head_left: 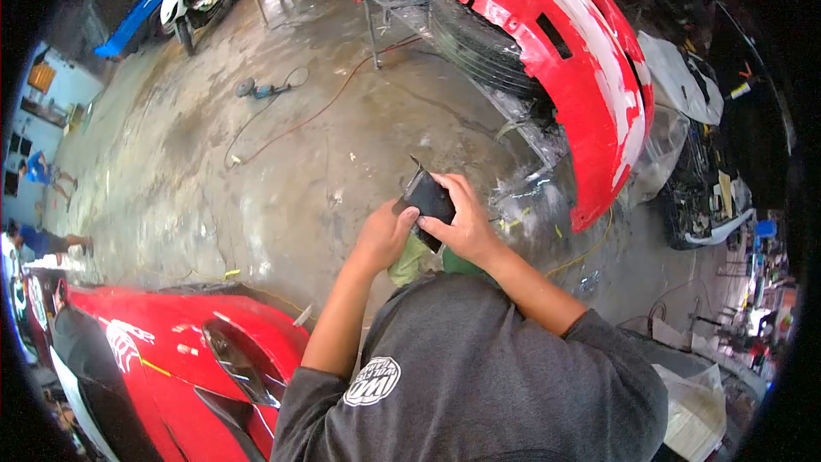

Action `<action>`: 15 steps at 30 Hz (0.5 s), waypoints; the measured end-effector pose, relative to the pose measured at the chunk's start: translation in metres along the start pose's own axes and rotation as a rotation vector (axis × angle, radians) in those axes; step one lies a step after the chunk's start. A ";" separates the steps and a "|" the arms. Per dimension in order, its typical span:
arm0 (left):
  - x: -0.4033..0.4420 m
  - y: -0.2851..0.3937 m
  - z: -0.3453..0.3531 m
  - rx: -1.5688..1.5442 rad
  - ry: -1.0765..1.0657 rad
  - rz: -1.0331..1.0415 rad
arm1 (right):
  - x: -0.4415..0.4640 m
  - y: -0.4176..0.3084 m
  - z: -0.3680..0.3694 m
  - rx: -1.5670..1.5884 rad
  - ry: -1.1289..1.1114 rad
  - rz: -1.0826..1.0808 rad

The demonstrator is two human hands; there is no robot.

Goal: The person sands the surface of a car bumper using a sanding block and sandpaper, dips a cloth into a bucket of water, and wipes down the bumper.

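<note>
In front of my chest, a dark sheet of sandpaper (433, 198) is held between both hands, its edges bent and folded. My left hand (385, 234) pinches its left edge, with the thumb on top. My right hand (467, 221) grips the right side, fingers behind it and thumb across the face. The two thumbs almost meet near its lower part. Pale green cloth or footwear (409, 263) shows just below the sheet, partly hidden by my hands and shirt.
A red bumper with whitish filler patches (590, 43) rests on a stand at upper right, a tire (479, 43) under it. A red car (171, 359) is at lower left. A corded power tool (261, 88) and a hose (338, 94) lie on the wet-looking floor. People are at far left.
</note>
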State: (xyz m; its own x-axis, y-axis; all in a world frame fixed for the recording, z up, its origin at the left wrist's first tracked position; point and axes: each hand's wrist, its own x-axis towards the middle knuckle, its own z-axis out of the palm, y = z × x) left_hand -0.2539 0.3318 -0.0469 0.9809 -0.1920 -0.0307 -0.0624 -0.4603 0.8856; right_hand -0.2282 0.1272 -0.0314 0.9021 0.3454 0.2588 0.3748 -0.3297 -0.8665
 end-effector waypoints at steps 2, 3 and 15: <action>0.007 0.001 0.003 -0.044 -0.009 -0.024 | -0.001 0.002 -0.004 -0.020 0.032 -0.007; 0.010 0.001 0.005 -0.064 -0.022 -0.032 | -0.002 0.005 -0.006 -0.026 0.043 -0.005; 0.091 0.018 0.035 -0.390 -0.107 -0.092 | 0.008 0.060 -0.079 0.046 0.237 -0.059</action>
State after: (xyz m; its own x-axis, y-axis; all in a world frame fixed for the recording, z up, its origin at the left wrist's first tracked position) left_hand -0.1721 0.2760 -0.0499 0.9531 -0.2644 -0.1475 0.1191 -0.1206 0.9855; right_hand -0.1822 0.0410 -0.0474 0.9059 0.1452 0.3979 0.4233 -0.2732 -0.8638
